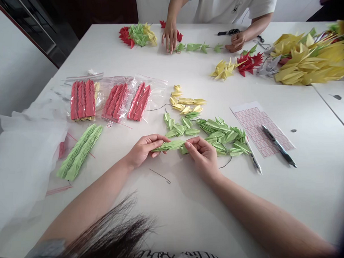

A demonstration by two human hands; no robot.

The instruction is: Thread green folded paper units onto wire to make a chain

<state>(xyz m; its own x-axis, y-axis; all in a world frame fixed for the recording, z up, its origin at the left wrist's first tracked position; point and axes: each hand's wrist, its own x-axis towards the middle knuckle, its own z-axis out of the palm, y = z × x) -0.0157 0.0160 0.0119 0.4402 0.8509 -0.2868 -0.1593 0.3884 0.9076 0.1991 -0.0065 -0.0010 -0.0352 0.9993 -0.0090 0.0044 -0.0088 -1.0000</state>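
Observation:
Between my two hands stretches a short bundle of folded green paper pieces (172, 145). Its left end is gripped by the thumb and fingers of my left hand (145, 148). My right hand (202, 156) pinches the other end. Just beyond lies a pile of green folded paper pieces (223, 133) on a dark cord, with yellow folded paper pieces (190, 103) behind it. A thin metal needle-like rod (159, 175) rests on the table in front of my hands. Two stacked green folded paper strips (80, 151) lie to the left.
Plastic bags of red folded paper (83, 100) lie back left, near white translucent sheeting (22, 164). At right are a label sheet (260, 127), a black pen (279, 146) and a white pen (254, 159). Across the table, a person's hands (169, 37) handle a green paper string (197, 47).

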